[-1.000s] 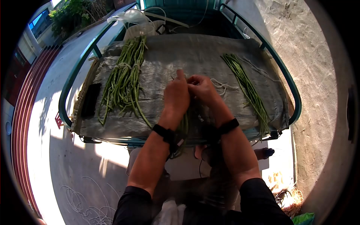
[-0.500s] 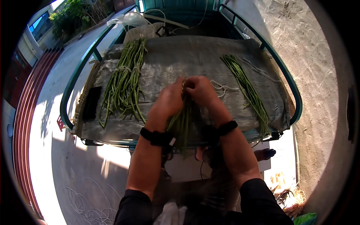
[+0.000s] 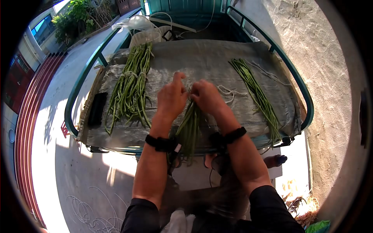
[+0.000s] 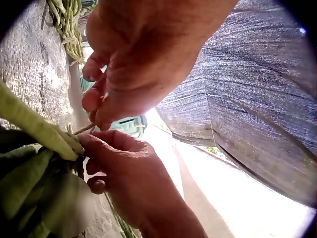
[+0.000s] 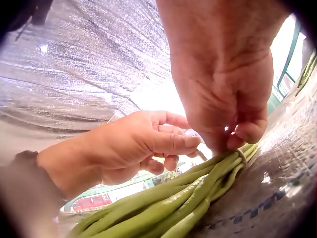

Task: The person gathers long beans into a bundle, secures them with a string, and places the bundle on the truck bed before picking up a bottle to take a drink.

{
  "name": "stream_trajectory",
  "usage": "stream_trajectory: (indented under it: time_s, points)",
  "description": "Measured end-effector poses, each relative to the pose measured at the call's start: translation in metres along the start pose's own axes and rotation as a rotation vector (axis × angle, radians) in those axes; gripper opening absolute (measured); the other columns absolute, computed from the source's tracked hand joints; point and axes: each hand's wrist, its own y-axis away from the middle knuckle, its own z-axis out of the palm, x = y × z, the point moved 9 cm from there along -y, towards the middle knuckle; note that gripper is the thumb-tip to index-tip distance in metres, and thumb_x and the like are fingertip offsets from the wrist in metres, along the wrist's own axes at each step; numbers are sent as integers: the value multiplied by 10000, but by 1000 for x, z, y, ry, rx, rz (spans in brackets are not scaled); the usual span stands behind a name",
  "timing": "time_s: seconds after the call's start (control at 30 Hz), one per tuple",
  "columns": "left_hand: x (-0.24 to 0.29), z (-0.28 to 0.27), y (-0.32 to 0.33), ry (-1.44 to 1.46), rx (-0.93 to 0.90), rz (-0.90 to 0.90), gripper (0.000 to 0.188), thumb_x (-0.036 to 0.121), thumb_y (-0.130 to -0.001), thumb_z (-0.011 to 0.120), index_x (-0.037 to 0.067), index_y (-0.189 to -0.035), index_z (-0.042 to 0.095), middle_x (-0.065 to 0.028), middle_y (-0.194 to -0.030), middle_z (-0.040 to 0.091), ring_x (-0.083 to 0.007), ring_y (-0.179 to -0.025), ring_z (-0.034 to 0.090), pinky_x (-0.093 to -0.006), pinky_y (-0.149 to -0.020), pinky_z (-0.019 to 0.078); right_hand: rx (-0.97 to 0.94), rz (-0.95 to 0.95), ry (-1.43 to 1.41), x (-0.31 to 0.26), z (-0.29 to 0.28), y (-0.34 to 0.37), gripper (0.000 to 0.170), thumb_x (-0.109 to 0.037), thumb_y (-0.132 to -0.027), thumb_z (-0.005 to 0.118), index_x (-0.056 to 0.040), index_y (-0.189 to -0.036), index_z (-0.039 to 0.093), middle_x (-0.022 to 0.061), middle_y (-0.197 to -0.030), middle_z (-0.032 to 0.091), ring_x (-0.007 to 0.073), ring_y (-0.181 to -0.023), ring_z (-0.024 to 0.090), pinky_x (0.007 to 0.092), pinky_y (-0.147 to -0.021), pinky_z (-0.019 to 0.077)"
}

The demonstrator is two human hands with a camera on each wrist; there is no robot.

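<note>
A bundle of long green beans [image 3: 189, 122] lies under both hands at the middle of the covered cart bed, its lower ends hanging over the front edge. A thin string [image 5: 242, 158] loops round it near the top. My left hand [image 3: 171, 99] stands just left of the bundle, thumb and finger pinching a string end [image 4: 85, 129], as the left wrist view shows. Close at the tie, my right hand [image 3: 207, 97] pinches the string against the beans with curled fingers. The right fingertips partly hide the tie in the right wrist view.
Tied bean bundles [image 3: 130, 87] lie to the left, beside a black phone [image 3: 98, 108]. On the right lie more long beans [image 3: 256, 95] and loose white string [image 3: 231, 92]. Green rails [image 3: 83, 77] flank the bed; a white bucket [image 3: 145, 38] stands behind.
The hands were close together over the bundle's top. My left hand has drawn away to the left, opening a gap from the right hand, and more of the bundle shows.
</note>
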Motion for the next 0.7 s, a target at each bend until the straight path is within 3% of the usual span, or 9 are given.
stream_trajectory:
  time_s: [0.2,0.3,0.4,0.53,0.6,0.7]
  points:
    - [-1,6,-1,88,61,12,514,50,-842,787,88,-1291,538,-76,-864,754,-308,-820,754,-441,-721,550,53,-43,35,0,2,-2,120,-104,-837,748,-19,-832,663,186,-871,626,412,-855,634,495,-772,509]
    - [0,5,-1,170,77,36,509,35,-835,787,85,-1275,537,-75,-858,753,-293,-789,754,-419,-693,549,-24,-14,28,-2,0,-2,113,-89,-830,732,8,-874,693,238,-927,676,462,-909,661,535,-811,526]
    - [-1,6,-2,215,129,56,498,43,-823,802,81,-1248,546,-73,-845,751,-279,-756,753,-404,-662,544,-190,29,-26,-5,10,-6,128,-65,-814,704,25,-905,702,254,-956,708,460,-923,673,528,-805,526]
    - [1,6,0,273,155,1,474,72,-818,797,105,-1223,552,-62,-824,734,-350,-808,732,-481,-675,527,-221,38,-207,12,16,-5,253,-30,-805,703,31,-1050,710,213,-975,741,359,-915,724,437,-795,550]
    - [2,6,0,238,158,-4,481,86,-814,810,106,-1222,556,-57,-823,735,-339,-806,734,-479,-676,529,-236,35,-278,17,19,-4,287,-26,-813,706,30,-1095,710,166,-939,748,293,-896,729,412,-786,553]
    - [3,8,-1,214,160,-11,501,104,-806,829,109,-1227,559,-50,-824,738,-323,-803,738,-475,-679,534,-294,288,-554,34,26,5,259,-67,-853,686,31,-1091,717,114,-887,734,217,-739,708,379,-676,568]
